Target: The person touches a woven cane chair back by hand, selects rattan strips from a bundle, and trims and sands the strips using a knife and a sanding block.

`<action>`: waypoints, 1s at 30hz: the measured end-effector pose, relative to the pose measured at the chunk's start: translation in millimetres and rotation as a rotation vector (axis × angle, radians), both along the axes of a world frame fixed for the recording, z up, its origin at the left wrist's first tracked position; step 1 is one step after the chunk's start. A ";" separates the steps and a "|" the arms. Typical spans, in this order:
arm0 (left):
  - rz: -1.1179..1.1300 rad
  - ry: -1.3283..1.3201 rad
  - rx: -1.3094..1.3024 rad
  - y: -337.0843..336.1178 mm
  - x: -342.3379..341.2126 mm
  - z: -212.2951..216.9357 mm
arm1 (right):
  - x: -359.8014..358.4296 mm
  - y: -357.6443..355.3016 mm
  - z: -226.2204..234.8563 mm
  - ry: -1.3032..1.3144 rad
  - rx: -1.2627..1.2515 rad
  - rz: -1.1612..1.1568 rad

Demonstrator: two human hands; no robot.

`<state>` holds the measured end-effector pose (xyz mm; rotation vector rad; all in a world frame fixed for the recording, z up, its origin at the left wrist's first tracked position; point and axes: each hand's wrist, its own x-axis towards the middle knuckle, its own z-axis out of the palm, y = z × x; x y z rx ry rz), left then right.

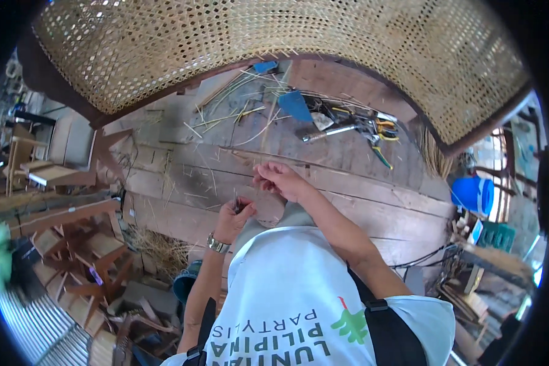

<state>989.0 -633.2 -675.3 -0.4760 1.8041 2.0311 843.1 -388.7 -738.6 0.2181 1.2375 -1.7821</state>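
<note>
My left hand (pixel 235 218), with a metal-banded watch (pixel 218 243) on its wrist, is closed around a thin, dark metal tool (pixel 235 199) that points away from me. What kind of tool it is does not show clearly. Just to the right and slightly farther off, my right hand (pixel 279 180) has its thumb and fingers pinched together. Anything between them is too fine to make out. Both hands are in front of my lap, short of a large curved panel of woven cane (pixel 274 27) in a dark wooden frame, and neither touches it.
Loose cane strips (pixel 232 104) litter the wooden planks under the panel. Pliers and other hand tools (pixel 372 129) lie beside a blue scrap (pixel 294 106). Wooden furniture parts (pixel 82 256) crowd the left. A blue bucket (pixel 473 195) stands at right, near a cane bundle (pixel 432 152).
</note>
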 end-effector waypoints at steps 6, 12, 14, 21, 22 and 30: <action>-0.207 -0.046 -0.016 -87.0 62.8 -13.9 | 35.7 -0.1 43.4 0.073 -0.204 -0.360; -0.385 -0.024 -0.068 -135.3 85.6 -8.5 | 85.8 -12.1 67.3 0.190 -0.090 -0.392; -0.417 -0.003 -0.074 -148.2 88.7 -10.8 | 99.7 -15.7 71.2 0.158 -0.161 -0.579; -0.535 -0.018 -0.166 -160.3 87.3 6.3 | 97.1 39.6 78.6 0.234 -0.137 -0.976; -0.576 -0.007 -0.261 -154.6 84.3 16.4 | 95.8 63.9 73.8 0.244 -0.130 -0.989; -0.639 -0.025 -0.503 -183.4 86.5 -6.2 | 70.2 220.0 53.3 0.333 0.052 -1.210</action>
